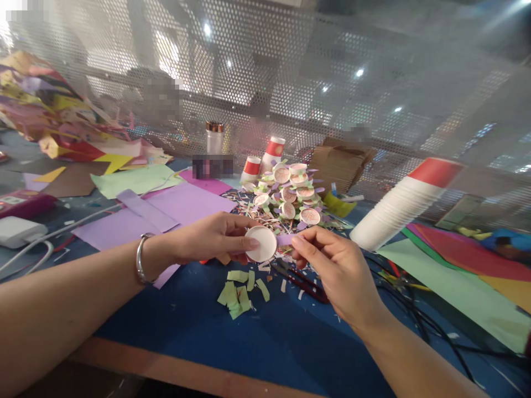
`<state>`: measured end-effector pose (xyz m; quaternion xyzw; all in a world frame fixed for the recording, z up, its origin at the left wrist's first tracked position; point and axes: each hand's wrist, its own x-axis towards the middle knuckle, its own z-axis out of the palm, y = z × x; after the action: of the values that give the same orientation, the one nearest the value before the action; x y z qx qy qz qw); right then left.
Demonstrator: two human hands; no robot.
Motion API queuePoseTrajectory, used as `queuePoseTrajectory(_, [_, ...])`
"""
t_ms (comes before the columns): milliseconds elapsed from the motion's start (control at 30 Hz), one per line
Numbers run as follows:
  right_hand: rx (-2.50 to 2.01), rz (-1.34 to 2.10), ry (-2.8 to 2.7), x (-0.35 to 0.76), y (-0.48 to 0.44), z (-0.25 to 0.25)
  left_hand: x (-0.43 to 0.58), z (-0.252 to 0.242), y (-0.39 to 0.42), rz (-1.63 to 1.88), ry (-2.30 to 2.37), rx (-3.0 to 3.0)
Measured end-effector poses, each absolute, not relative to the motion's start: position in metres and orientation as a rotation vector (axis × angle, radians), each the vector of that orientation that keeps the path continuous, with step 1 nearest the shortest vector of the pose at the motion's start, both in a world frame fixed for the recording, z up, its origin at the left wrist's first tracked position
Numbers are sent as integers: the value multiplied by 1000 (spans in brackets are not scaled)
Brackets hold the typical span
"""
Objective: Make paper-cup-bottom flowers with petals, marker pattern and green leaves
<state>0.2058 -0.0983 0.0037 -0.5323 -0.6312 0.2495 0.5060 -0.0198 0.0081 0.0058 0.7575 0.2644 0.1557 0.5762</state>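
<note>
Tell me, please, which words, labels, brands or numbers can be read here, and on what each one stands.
None can be read.
Paper discs in the pile: reddish print, too small to read.
Pink case at far left: label too blurred.
White disc in the left hand: blank.
Purple strip in the right hand: blank.

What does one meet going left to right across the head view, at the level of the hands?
white charger → silver bracelet → left hand → white paper disc → purple paper strip → right hand → stack of white paper cups
</note>
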Motion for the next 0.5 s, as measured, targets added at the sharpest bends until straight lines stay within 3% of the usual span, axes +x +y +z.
queuePoseTrajectory(500, [-1271,668,-1497,207,-98,0,-21,7,9,309,590,1702])
